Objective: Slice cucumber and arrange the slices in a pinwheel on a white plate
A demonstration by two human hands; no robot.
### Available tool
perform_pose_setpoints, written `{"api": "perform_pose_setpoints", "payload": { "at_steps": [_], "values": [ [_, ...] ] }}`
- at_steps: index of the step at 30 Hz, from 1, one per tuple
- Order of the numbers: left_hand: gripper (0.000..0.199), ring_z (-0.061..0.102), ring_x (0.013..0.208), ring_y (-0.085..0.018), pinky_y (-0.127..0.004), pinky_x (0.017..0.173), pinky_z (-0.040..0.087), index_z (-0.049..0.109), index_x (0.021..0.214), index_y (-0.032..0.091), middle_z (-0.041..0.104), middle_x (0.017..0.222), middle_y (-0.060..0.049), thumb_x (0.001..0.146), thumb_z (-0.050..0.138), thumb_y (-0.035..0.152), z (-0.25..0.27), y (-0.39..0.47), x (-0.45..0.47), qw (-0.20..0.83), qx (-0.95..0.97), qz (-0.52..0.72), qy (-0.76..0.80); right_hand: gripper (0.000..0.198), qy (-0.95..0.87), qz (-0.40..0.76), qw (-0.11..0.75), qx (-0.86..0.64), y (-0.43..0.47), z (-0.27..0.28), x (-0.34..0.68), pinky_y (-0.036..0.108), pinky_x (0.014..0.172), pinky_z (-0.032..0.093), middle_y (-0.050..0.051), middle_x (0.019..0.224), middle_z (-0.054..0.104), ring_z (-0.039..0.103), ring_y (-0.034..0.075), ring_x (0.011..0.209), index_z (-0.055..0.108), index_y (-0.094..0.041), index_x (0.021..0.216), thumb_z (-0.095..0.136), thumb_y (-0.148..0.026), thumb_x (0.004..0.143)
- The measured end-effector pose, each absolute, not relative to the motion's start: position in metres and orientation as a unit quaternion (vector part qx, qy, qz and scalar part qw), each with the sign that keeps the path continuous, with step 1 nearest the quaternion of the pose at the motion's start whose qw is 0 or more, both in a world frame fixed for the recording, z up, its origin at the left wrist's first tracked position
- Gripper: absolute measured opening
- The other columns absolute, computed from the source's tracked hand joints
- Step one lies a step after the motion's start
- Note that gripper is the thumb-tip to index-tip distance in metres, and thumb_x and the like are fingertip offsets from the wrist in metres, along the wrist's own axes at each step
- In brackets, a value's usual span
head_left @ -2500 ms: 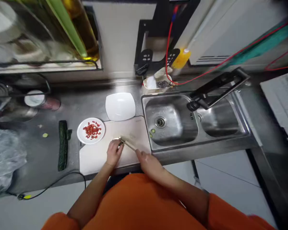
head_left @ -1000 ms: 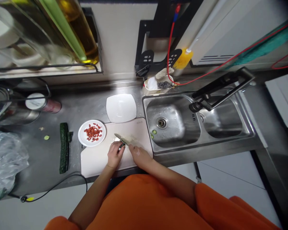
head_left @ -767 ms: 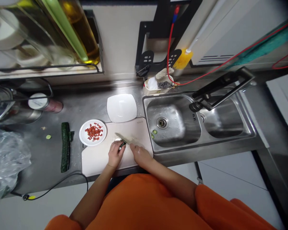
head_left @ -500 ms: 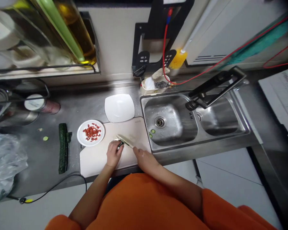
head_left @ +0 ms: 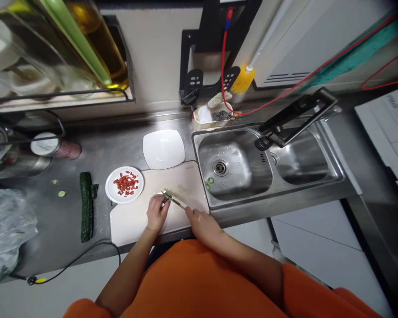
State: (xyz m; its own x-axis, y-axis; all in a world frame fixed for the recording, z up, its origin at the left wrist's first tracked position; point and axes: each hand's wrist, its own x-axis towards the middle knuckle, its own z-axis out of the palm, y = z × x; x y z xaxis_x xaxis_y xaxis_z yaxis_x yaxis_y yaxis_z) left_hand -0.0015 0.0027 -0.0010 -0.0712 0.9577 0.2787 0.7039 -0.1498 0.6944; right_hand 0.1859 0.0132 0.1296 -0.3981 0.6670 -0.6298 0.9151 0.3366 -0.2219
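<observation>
My right hand [head_left: 201, 221] is closed round the handle of a kitchen knife [head_left: 174, 200], its blade slanting up and left over the white cutting board [head_left: 132, 225]. Against the blade sits a small dark-green piece of cucumber [head_left: 166, 201], pinched in the fingers of my left hand [head_left: 157, 213] and mostly covered by them. A round white plate [head_left: 109, 187] of red goji berries [head_left: 126, 183] rests at the board's left corner. Left of it, a longer cucumber [head_left: 86, 207] lies on the counter with a small dark-green piece beside it.
Behind the board stands a square white plate [head_left: 163, 149]. To the right is a double steel sink [head_left: 235, 154] with a black faucet [head_left: 285, 119] and several green slices. A cucumber end [head_left: 62, 194], a jar [head_left: 56, 145] and a plastic bag [head_left: 9, 229] occupy the left side.
The knife blade has shifted slightly and now shows more of its flat beside the cucumber piece. My left hand stays in nearly the same spot; the whole view has shifted a little.
</observation>
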Motion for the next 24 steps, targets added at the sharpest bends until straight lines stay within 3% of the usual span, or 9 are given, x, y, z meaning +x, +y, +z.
{"api": "perform_pose_setpoints", "payload": {
  "at_steps": [24],
  "values": [
    [0.012, 0.059, 0.09, -0.018, -0.034, 0.081, 0.05, 0.061, 0.092, 0.019, 0.064, 0.089, -0.007, 0.084, 0.056, 0.028, 0.001, 0.005, -0.001, 0.177, 0.654, 0.377, 0.632, 0.034, 0.792, -0.303, 0.207, 0.487, 0.029, 0.124, 0.174, 0.027, 0.064, 0.047, 0.012, 0.086, 0.065, 0.065, 0.02, 0.078, 0.049, -0.013, 0.11, 0.03, -0.003, 0.084]
  ]
}}
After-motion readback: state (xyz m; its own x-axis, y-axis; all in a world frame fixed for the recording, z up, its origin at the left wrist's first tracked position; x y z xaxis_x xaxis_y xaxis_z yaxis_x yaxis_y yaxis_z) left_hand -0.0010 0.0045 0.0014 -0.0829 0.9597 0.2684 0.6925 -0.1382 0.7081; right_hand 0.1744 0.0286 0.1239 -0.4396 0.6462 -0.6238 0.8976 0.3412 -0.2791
